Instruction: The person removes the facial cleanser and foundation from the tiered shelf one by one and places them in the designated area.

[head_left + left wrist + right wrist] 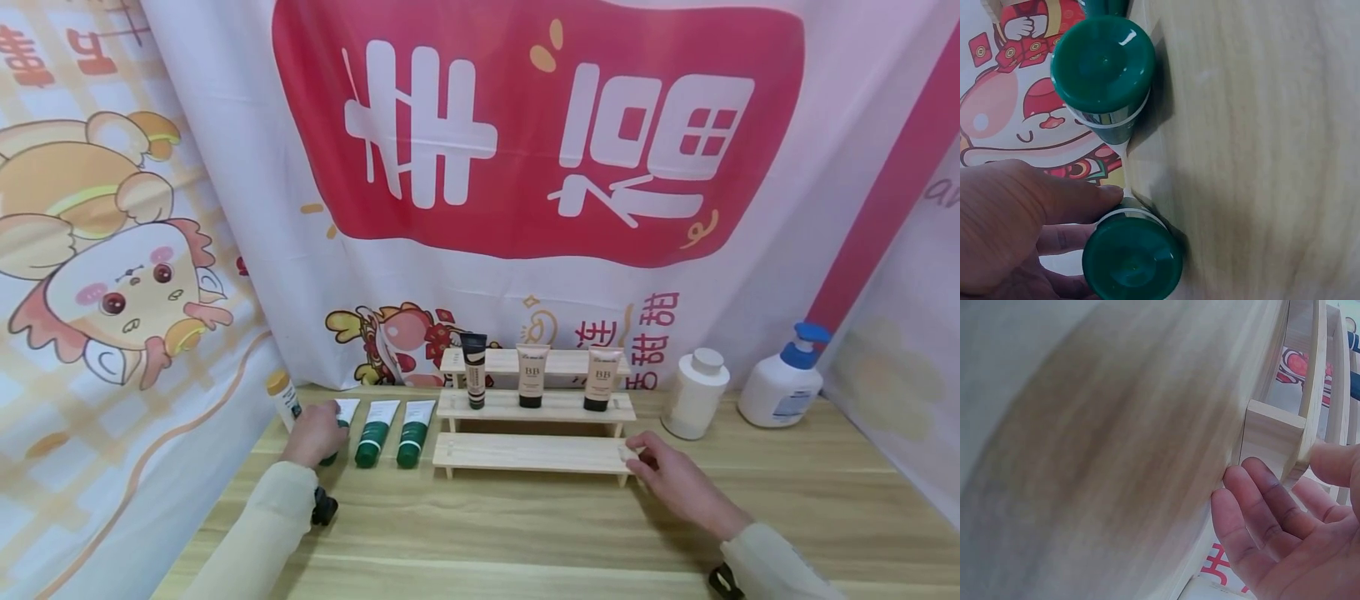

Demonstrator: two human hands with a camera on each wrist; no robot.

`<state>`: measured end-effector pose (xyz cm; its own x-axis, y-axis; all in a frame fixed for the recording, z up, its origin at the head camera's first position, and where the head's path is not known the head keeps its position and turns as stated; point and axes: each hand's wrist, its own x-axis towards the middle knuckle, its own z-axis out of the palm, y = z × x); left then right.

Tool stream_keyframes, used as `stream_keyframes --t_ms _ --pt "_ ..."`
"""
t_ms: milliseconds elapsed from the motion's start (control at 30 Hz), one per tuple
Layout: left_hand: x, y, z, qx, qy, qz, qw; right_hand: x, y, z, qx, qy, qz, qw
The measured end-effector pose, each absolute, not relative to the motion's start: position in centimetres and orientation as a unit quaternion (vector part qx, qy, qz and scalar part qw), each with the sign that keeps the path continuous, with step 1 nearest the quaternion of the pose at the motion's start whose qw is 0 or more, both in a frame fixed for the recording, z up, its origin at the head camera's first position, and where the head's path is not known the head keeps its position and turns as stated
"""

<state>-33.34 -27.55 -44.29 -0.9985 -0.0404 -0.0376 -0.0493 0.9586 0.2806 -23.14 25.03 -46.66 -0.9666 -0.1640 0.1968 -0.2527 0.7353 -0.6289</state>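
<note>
At the left of the table, my left hand holds the leftmost green-and-white tube. In the left wrist view its thumb lies along one side of the tube, above the green cap, with fingers on the other side. Two matching tubes, one nearer and one farther right, lie beside it. My right hand grips the right end of the lowest board of a wooden tiered rack. Its thumb touches the board's end and the other fingers are bent near the leg.
A dark tube and two beige BB tubes stand on the rack's middle tier. A yellow-capped bottle is beyond my left hand. A white bottle and a blue-topped pump bottle stand at the right.
</note>
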Motion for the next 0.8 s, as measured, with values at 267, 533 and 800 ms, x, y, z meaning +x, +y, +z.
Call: stream_keyframes --t_ms 267,533,800 --pt "-33.1 -27.1 -43.7 -0.02 0.991 0.131 -0.008 -23.1 25.1 -46.8 0.115 -0.926 0.352 0.068" --pt "-31.9 -21.6 -39.5 0.087 0.96 0.214 -0.161 -22.9 25.0 -46.6 0.115 -0.926 0.353 0.071" --pt "-29.8 -15.3 -35.7 0.269 0.898 0.237 -0.256 -23.0 25.1 -46.8 0.114 -0.927 0.35 0.071"
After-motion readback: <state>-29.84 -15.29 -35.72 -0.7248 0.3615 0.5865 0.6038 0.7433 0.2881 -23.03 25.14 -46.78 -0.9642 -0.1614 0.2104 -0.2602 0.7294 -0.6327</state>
